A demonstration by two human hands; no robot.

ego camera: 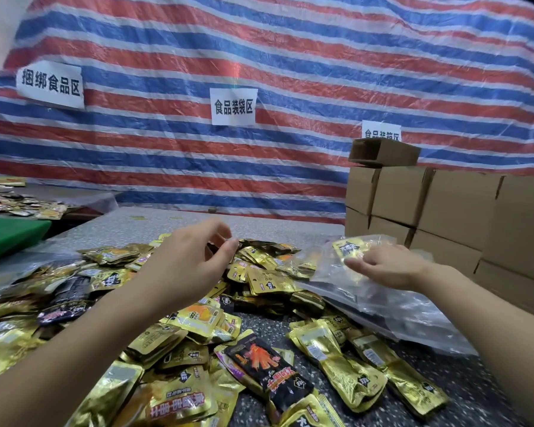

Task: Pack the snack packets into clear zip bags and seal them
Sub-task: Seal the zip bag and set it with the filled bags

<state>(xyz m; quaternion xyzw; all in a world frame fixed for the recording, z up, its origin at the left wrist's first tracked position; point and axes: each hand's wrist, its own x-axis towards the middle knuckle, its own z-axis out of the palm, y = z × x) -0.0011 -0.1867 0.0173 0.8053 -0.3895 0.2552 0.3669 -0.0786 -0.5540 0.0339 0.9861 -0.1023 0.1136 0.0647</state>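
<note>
Hovering loosely curled over the packets (179, 331), left hand (185, 266) holds nothing; right hand (389, 269) pinches a zip bag (330, 266).

The third paper sign (381, 133) is half hidden behind the small cardboard box (384, 154), so its lower characters cannot be read. The stacked cartons (444, 211) run off the right edge. The green board (10, 235) and the far packets (16, 204) are cut by the left edge. The left hand (187, 266) covers part of the snack packets (167, 318); whether its fingertips pinch one is unclear. The right hand (386, 266) masks the clear zip bag (330, 266), whose contents perhaps blur together. Small print on the packets is unreadable.
</note>
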